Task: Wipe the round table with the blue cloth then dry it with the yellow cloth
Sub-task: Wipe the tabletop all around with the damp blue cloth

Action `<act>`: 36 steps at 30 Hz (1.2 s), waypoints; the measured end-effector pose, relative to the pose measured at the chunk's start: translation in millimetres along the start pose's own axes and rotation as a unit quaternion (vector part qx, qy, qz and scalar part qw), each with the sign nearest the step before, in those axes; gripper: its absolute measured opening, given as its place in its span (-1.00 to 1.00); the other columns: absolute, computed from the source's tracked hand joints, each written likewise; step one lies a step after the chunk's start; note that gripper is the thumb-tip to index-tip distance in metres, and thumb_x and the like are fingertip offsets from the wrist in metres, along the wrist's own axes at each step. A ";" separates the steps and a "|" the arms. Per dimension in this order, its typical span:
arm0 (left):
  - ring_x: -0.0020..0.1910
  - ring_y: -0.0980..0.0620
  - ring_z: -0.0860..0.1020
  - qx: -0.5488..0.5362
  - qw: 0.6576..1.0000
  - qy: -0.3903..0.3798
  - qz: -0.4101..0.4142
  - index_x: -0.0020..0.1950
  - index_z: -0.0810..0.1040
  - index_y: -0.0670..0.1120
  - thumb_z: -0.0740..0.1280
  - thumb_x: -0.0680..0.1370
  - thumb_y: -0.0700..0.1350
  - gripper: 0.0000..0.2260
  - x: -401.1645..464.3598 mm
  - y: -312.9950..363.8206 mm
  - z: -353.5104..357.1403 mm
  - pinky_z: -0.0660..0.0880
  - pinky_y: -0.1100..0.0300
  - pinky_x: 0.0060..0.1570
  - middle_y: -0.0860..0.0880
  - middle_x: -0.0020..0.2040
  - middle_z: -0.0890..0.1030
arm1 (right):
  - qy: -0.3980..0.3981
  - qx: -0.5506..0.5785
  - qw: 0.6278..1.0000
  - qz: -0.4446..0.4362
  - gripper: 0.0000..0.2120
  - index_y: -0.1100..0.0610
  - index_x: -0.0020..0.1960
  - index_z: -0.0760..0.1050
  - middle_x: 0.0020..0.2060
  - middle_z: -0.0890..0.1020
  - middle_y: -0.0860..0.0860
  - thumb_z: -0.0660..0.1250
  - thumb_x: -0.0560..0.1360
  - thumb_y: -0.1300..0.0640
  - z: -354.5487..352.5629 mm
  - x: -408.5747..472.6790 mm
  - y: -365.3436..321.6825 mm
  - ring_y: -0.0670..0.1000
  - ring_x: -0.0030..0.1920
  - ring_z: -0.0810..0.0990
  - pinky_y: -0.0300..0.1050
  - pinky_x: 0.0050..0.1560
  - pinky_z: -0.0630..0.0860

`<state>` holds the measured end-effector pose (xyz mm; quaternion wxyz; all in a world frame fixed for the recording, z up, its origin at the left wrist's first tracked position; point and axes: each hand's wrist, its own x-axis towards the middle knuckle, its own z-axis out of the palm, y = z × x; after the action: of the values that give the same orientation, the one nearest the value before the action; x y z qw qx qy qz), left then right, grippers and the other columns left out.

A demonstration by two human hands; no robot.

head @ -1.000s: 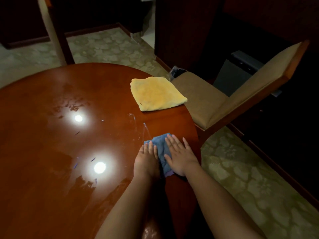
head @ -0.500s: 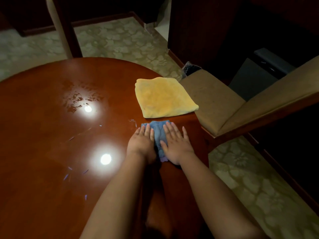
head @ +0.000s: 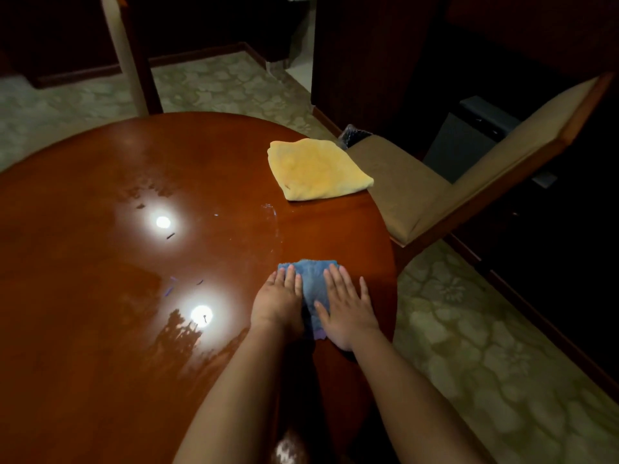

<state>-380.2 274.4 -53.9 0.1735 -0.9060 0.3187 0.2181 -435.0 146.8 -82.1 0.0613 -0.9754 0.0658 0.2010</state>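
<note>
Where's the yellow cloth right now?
In the head view, the yellow cloth lies folded at the round table's far right edge, beside the chair seat, beyond the blue cloth and apart from it.

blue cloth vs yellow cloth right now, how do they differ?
The blue cloth lies flat under the left hand and right hand; the yellow cloth lies untouched. Blue sits near the person, yellow at the far right edge, slightly overhanging. Yellow looks larger. Both lie on the round table.

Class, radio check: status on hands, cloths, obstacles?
Left hand and right hand flat on blue cloth. Yellow cloth folded, untouched, at the far edge. Nothing in the way.
</note>
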 end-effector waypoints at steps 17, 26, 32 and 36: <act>0.53 -0.20 -0.14 0.033 0.999 -0.011 0.030 0.54 -0.22 -0.24 0.04 0.61 0.18 -0.27 -75.9 15.2 45.7 -0.12 -0.02 0.49 -0.24 0.54 -0.19 | 0.018 0.005 1.000 0.018 -0.06 0.11 0.53 -0.35 0.52 -0.31 -0.03 -0.62 0.21 -0.24 45.2 -80.6 -40.9 -0.04 0.49 -0.36 0.09 0.43 -0.34; 0.53 -0.22 -0.12 0.008 1.000 -0.002 -0.011 0.53 -0.20 -0.27 0.06 0.56 0.32 -0.14 -7.5 -11.8 12.3 -0.11 -0.02 0.49 -0.27 0.54 -0.16 | -0.001 -0.015 1.000 -0.017 -0.38 0.09 0.52 -0.37 0.50 -0.35 -0.05 -0.21 0.62 -0.18 5.4 3.5 -19.7 -0.05 0.47 -0.40 0.09 0.44 -0.37; 0.53 -0.20 -0.14 -0.016 0.998 -0.033 -0.052 0.53 -0.22 -0.27 0.10 0.52 0.36 -0.07 58.8 -41.2 -23.4 -0.12 -0.01 0.50 -0.26 0.54 -0.20 | -0.004 -0.020 0.999 -0.044 -0.39 0.08 0.52 -0.38 0.50 -0.35 -0.04 -0.21 0.62 -0.18 -27.4 83.7 -6.8 -0.04 0.47 -0.40 0.10 0.45 -0.37; 0.53 -0.17 -0.16 -0.024 0.997 -0.035 -0.071 0.54 -0.22 -0.25 0.09 0.54 0.32 -0.12 94.8 -60.5 -42.4 -0.13 0.01 0.50 -0.23 0.54 -0.21 | 0.003 -0.025 0.998 -0.058 -0.38 0.08 0.52 -0.37 0.50 -0.34 -0.03 -0.21 0.62 -0.18 -46.4 128.3 -2.5 -0.04 0.48 -0.39 0.10 0.44 -0.37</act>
<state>-262.2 252.2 -55.5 0.1779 -0.9218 0.2424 0.2446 -300.0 129.2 -90.9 0.0482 -0.9794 0.0045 0.1959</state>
